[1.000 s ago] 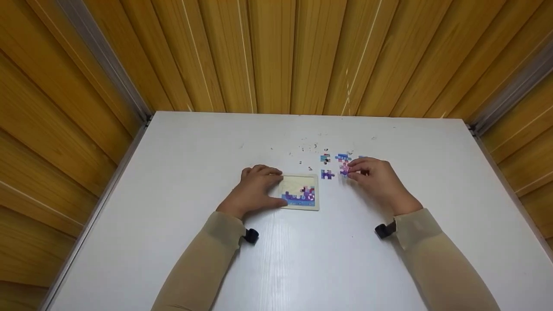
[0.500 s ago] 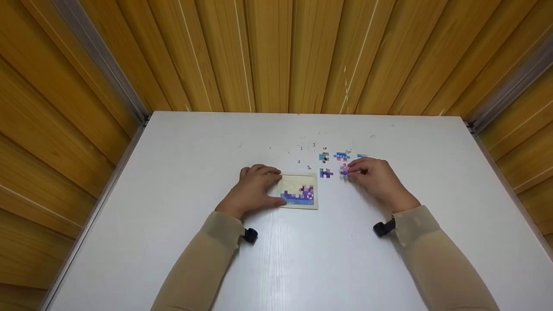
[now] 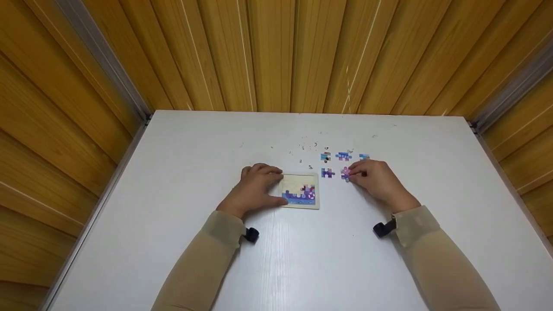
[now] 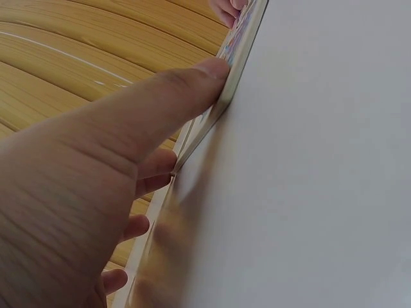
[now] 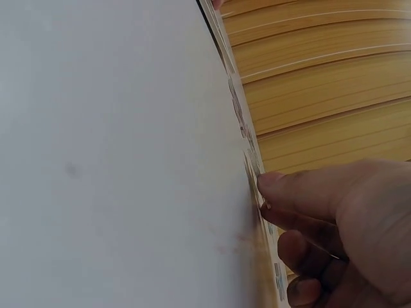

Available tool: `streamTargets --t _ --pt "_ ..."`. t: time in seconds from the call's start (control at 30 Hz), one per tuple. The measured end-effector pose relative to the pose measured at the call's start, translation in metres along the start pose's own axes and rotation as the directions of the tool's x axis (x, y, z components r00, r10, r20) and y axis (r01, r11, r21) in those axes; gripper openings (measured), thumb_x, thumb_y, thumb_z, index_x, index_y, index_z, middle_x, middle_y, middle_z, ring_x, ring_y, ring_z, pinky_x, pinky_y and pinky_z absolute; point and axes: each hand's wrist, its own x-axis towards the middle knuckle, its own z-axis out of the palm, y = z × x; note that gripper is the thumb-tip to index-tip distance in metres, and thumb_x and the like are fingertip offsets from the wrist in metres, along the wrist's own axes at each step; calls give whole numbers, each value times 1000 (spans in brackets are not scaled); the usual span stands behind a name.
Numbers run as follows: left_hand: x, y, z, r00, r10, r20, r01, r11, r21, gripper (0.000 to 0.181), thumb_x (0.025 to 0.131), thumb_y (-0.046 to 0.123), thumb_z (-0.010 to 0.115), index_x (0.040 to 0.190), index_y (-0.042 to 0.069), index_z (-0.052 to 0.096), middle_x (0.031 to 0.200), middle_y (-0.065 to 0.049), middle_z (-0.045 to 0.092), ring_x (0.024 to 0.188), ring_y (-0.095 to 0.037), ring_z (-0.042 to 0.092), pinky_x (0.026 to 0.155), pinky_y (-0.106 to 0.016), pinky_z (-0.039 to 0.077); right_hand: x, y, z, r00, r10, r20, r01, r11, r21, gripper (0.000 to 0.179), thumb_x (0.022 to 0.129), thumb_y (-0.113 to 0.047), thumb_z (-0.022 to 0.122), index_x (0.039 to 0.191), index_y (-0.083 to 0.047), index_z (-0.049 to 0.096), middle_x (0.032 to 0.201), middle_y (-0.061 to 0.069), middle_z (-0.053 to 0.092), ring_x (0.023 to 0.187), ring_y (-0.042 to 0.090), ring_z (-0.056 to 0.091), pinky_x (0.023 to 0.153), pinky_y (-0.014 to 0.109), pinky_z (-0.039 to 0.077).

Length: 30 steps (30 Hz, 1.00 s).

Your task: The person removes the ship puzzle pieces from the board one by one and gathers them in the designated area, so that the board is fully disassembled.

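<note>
My left hand [image 3: 257, 190] holds the left side of a small wooden jigsaw tray [image 3: 317, 190], thumb at the near corner and fingers at the far one. In the left wrist view the thumb [image 4: 186, 90] lies over the tray's edge [image 4: 239, 72]. Purple and blue pieces fill the tray's lower part and right side; its upper left shows bare wood. To the right, my right hand [image 3: 380, 183] pinches a pink and purple puzzle piece [image 3: 345, 172] between thumb and fingers, close over the table. In the right wrist view, the right hand [image 5: 359, 218] mostly hides this piece.
Loose puzzle pieces lie beyond and beside the tray: a purple one [image 3: 327, 173], a teal one [image 3: 325, 157], a blue one [image 3: 344, 156] and another [image 3: 364, 157] beyond the right hand. Small dark specks dot the white table [image 3: 276, 259]. Yellow slatted panels [image 3: 276, 56] surround it.
The pinched piece has turned a little and shifted slightly toward me, and the blue piece beyond the right hand shows more. My left hand and the tray stay in place.
</note>
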Motion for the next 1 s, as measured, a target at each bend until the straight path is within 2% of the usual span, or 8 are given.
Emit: streamTargets --t 0.4,0.7,1.0 --pt "1 -1 1 1000 5 2 -5 1000 19 81 91 61 90 157 20 70 166 5 63 160 -26 47 133 -60 27 -2 0 2 999 -29 -19 28 999 -46 15 108 -10 76 116 -6 88 143 14 74 127 36 69 109 53 55" --pt "1 -1 1 1000 8 -1 -8 1000 19 81 90 62 89 156 20 70 166 5 63 160 -26 46 133 -59 27 -1 -3 1 1000 -7 -14 6 999 -47 17 108 -12 75 120 -7 87 149 13 70 130 36 66 112 54 53" --pt "0 2 -2 1000 -1 -2 1 1000 21 79 90 60 91 156 20 71 166 5 64 163 -27 43 134 -63 26 -4 -19 4 999 -11 -40 12 999 31 15 108 -20 77 118 -14 86 142 7 74 113 27 64 88 30 53"
